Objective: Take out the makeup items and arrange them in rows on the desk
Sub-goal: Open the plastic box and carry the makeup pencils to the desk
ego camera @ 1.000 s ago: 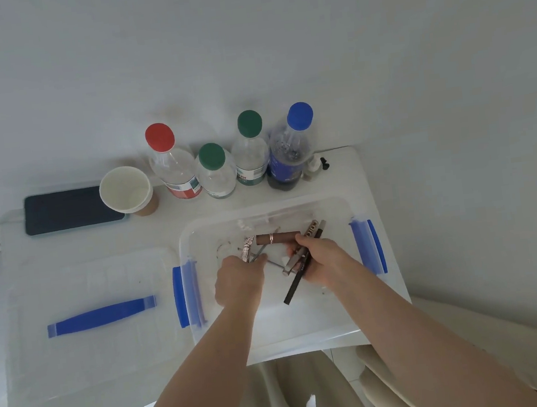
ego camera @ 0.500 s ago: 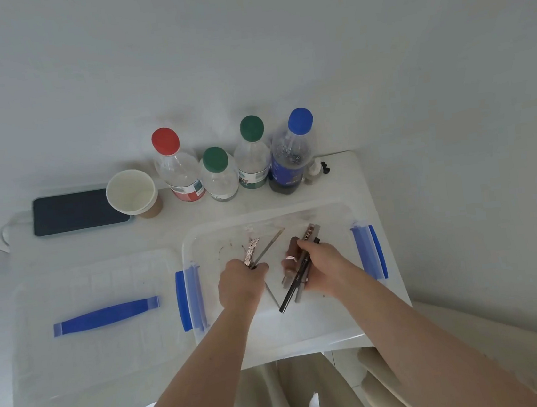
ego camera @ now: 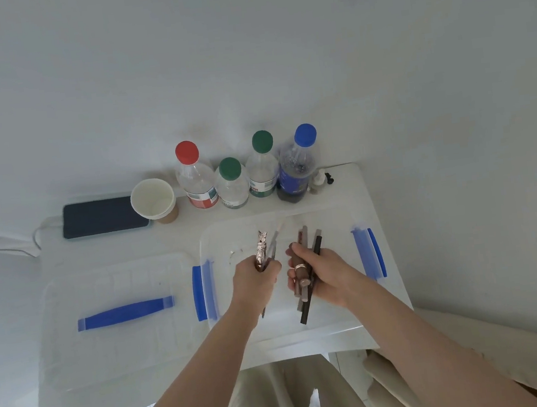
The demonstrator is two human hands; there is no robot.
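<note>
A clear plastic box (ego camera: pixel 234 327) with blue clip handles sits on the white desk (ego camera: pixel 170 238). My left hand (ego camera: pixel 255 281) is over the box and grips a rose-gold patterned stick (ego camera: pixel 261 249) together with thin grey pencils (ego camera: pixel 274 242). My right hand (ego camera: pixel 322 274) grips a bundle of several makeup items: a brown tube with a gold band (ego camera: pixel 301 278), dark pencils (ego camera: pixel 316 244) and a black pen whose end sticks out below the fist. A few small bits (ego camera: pixel 235 252) lie on the box floor.
The box lid (ego camera: pixel 116 287) with a blue handle lies to the left. Along the back stand a paper cup (ego camera: pixel 153 201), several bottles (ego camera: pixel 231 184) with red, green and blue caps, a small dropper bottle (ego camera: pixel 318 181) and a dark phone (ego camera: pixel 104 217). The desk's edge is at the right.
My right hand took the brown tube from the box floor into its bundle. Both hands rose slightly with their items, which now point upright.
</note>
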